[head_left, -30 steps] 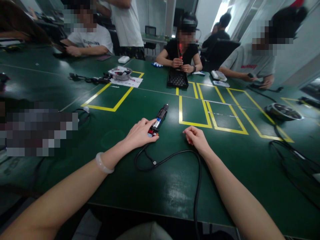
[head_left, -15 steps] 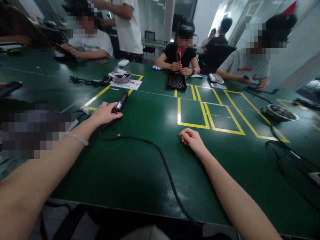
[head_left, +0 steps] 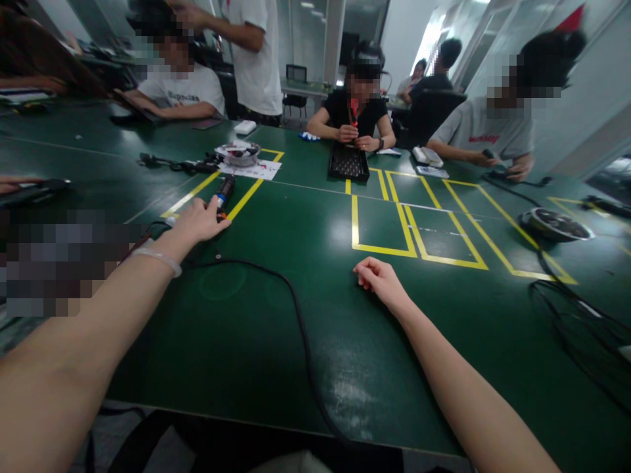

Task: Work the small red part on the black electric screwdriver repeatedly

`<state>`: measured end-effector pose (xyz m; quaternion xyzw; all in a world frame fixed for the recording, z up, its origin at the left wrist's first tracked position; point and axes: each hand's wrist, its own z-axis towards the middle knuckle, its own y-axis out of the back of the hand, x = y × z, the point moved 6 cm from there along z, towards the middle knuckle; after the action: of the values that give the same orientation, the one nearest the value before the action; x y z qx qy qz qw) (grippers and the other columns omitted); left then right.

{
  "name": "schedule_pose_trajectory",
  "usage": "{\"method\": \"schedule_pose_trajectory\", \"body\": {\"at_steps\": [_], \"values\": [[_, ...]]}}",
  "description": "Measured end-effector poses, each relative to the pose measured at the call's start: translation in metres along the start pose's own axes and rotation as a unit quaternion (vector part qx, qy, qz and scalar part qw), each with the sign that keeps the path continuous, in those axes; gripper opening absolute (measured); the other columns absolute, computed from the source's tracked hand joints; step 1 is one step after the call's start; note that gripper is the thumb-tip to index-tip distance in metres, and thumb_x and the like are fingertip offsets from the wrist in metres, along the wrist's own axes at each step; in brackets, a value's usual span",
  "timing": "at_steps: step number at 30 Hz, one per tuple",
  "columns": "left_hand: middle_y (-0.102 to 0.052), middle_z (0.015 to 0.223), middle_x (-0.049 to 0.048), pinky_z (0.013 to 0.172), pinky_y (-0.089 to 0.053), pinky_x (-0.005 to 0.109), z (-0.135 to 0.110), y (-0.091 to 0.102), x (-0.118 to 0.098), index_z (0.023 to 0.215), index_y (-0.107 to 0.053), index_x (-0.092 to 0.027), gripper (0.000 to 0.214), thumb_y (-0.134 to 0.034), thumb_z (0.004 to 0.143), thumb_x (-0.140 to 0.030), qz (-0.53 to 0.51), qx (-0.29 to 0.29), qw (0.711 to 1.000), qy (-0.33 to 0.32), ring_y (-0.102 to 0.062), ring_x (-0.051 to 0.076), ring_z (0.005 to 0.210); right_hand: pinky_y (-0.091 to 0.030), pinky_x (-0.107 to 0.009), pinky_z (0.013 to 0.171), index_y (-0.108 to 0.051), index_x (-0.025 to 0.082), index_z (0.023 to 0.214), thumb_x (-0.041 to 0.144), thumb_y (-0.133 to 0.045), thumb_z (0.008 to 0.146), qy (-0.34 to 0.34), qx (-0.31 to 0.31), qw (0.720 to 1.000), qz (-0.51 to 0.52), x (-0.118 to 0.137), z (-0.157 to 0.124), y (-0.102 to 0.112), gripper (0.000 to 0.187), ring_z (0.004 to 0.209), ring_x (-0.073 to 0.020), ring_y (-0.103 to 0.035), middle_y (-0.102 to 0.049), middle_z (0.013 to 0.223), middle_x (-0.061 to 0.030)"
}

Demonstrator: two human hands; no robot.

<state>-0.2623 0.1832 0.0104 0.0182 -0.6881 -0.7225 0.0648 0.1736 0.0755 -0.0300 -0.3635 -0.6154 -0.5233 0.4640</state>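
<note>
My left hand (head_left: 198, 222) is stretched far out to the left over the green table (head_left: 315, 315), fingers closed around the back end of a black corded electric screwdriver (head_left: 224, 192) with a blue and red band. The tool lies on the yellow tape line, pointing away from me. Its black cable (head_left: 290, 309) curves back across the table toward my body. My right hand (head_left: 378, 279) rests on the table in a loose fist, holding nothing I can see. A pale bangle (head_left: 160, 257) is on my left wrist.
Yellow tape rectangles (head_left: 384, 220) mark the table. A black parts tray (head_left: 349, 161) sits before a person in black. A metal bowl (head_left: 240, 153) on white paper lies far left, another bowl (head_left: 557, 223) and cables (head_left: 582, 322) at right. Several people sit around.
My left hand has slid the screwdriver from the table's middle far to the left and away, onto the yellow line, dragging the cable. The right hand stayed put.
</note>
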Motion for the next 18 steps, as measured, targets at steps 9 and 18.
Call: {"method": "schedule_pose_trajectory", "body": {"at_steps": [9, 18], "values": [[-0.046, 0.122, 0.0171, 0.081, -0.042, 0.039, -0.026, 0.008, -0.027, 0.147, -0.032, -0.015, 0.061, -0.024, 0.1, -0.053, 0.008, -0.011, 1.0, -0.018, -0.052, 0.026, 0.097, -0.036, -0.023, 0.048, -0.061, 0.016, 0.081, 0.038, -0.055, 0.082, 0.004, 0.006, 1.0, 0.003, 0.001, 0.002, -0.003, 0.023, 0.05, -0.0103, -0.048, -0.056, 0.059, 0.0016], [-0.049, 0.115, 0.0204, 0.074, -0.046, 0.043, -0.084, 0.009, -0.103, 0.149, -0.041, -0.026, 0.061, -0.02, 0.097, -0.051, 0.011, -0.026, 0.998, -0.063, -0.058, 0.036, 0.096, -0.039, -0.027, 0.06, -0.061, 0.018, 0.081, 0.033, -0.051, 0.089, 0.109, -0.049, 0.988, -0.103, 0.027, -0.008, -0.009, 0.019, 0.061, -0.0142, -0.052, -0.057, 0.065, 0.0002]]}}
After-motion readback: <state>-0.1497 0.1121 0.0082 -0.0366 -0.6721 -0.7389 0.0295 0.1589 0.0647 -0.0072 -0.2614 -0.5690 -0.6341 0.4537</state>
